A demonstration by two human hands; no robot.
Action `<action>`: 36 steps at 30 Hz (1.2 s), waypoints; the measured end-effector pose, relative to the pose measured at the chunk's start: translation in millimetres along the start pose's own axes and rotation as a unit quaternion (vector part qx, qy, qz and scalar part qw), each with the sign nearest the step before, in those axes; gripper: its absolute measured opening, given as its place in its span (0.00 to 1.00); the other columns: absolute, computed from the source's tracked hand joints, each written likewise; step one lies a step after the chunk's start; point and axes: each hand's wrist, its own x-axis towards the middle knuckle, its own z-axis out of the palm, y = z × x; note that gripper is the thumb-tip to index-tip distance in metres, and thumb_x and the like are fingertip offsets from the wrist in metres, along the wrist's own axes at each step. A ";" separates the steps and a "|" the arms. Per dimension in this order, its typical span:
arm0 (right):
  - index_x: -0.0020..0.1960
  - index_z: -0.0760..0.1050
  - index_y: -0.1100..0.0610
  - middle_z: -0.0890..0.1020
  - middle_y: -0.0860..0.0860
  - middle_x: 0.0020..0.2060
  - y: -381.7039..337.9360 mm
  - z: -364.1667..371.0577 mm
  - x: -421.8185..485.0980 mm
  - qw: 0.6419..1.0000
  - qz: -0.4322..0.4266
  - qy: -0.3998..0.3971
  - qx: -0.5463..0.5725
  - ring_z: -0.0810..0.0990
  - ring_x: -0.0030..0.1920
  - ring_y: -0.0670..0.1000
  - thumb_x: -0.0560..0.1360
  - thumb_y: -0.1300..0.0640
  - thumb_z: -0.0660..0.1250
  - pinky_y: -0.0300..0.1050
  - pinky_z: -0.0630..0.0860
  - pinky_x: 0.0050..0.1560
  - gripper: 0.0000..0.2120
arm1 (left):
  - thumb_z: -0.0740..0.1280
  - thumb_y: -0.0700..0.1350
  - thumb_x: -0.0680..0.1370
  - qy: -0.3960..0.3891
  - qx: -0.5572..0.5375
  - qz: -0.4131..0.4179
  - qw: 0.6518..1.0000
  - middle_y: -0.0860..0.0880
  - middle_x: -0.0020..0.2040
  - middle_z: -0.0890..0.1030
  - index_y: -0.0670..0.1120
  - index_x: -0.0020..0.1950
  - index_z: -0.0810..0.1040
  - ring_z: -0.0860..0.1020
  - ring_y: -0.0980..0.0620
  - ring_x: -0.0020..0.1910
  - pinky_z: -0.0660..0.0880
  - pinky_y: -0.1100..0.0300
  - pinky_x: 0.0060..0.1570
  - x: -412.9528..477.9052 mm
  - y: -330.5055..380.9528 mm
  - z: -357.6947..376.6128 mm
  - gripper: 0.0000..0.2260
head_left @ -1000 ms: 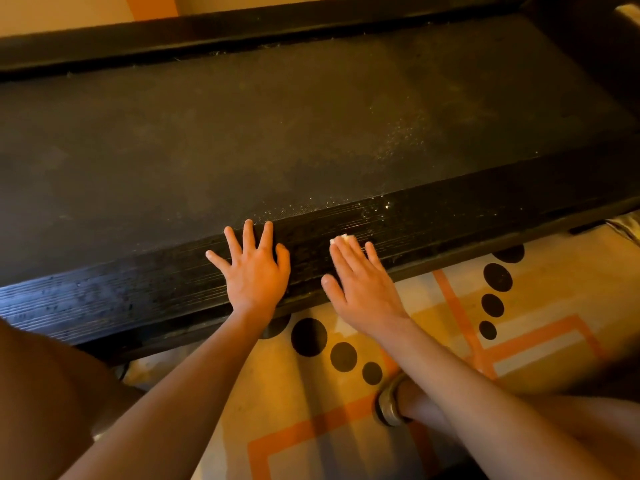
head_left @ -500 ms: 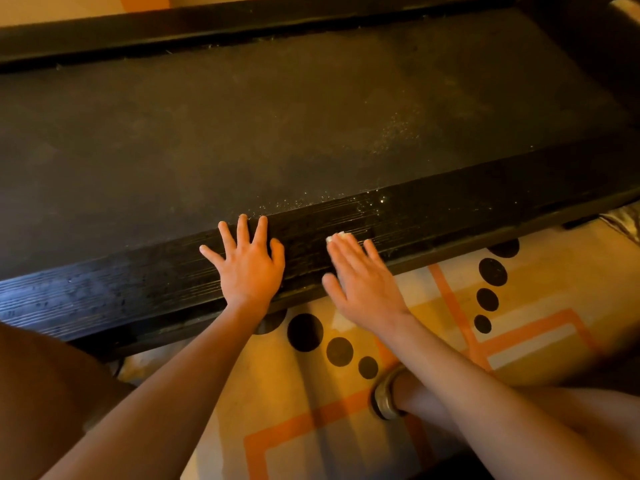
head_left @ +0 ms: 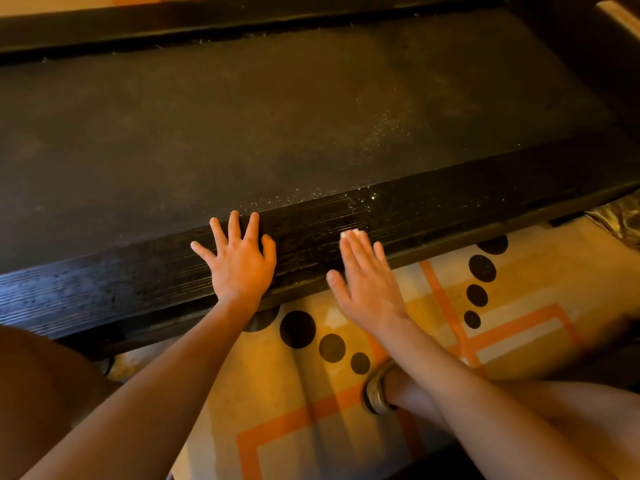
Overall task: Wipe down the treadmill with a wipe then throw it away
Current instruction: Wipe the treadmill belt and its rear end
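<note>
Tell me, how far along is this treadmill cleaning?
Partly done. The left stretch of the near side rail looks glossy, perhaps already wiped. In hand: the right hand presses a wipe flat on that rail, and the left hand rests beside it. Left: pale specks on the rail to the right and on the belt, then throwing the wipe away.

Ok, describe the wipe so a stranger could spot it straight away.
Find the long black treadmill belt, then the ribbed black rail along its near edge. The small white wipe peeks out beyond the right hand's fingers pressed flat there; the left hand beside it shows no white.
</note>
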 end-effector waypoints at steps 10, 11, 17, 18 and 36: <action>0.84 0.43 0.53 0.43 0.48 0.83 -3.4 3.3 -3.2 1.000 -0.017 -0.009 0.016 0.35 0.82 0.46 0.84 0.37 0.39 0.50 0.37 0.81 0.34 | 0.49 0.58 0.86 -0.001 0.002 0.001 1.000 0.46 0.83 0.55 0.55 0.83 0.57 0.46 0.37 0.82 0.42 0.26 0.73 0.4 -0.7 -0.7 0.25; 0.84 0.44 0.53 0.44 0.48 0.83 -12.2 5.0 -7.2 0.998 -0.046 -0.024 0.024 0.36 0.82 0.46 0.84 0.38 0.40 0.51 0.38 0.82 0.33 | 0.49 0.58 0.86 0.000 0.002 0.000 1.000 0.46 0.83 0.56 0.55 0.83 0.57 0.46 0.37 0.82 0.42 0.26 0.72 0.1 -0.9 -0.8 0.25; 0.84 0.46 0.53 0.47 0.48 0.83 12.7 -9.9 22.6 1.000 -0.025 -0.010 -0.001 0.40 0.82 0.46 0.85 0.39 0.39 0.54 0.42 0.82 0.32 | 0.49 0.59 0.86 -0.002 0.007 0.003 1.000 0.46 0.83 0.56 0.55 0.83 0.57 0.46 0.37 0.82 0.42 0.26 0.72 1.3 -1.3 1.4 0.25; 0.84 0.47 0.54 0.48 0.49 0.83 7.5 -10.3 22.9 1.000 -0.028 -0.008 0.003 0.41 0.82 0.47 0.85 0.39 0.40 0.54 0.42 0.82 0.32 | 0.49 0.59 0.86 -0.002 0.006 0.003 1.000 0.46 0.83 0.56 0.55 0.83 0.57 0.46 0.37 0.82 0.42 0.26 0.72 1.7 -1.1 1.4 0.25; 0.84 0.50 0.57 0.52 0.54 0.83 -16.2 -22.0 94.9 0.996 0.089 0.013 -0.009 0.46 0.83 0.52 0.87 0.45 0.42 0.54 0.41 0.82 0.29 | 0.50 0.59 0.86 0.004 0.002 0.003 1.000 0.46 0.83 0.56 0.55 0.83 0.57 0.46 0.37 0.82 0.42 0.26 0.72 1.2 -1.6 2.5 0.25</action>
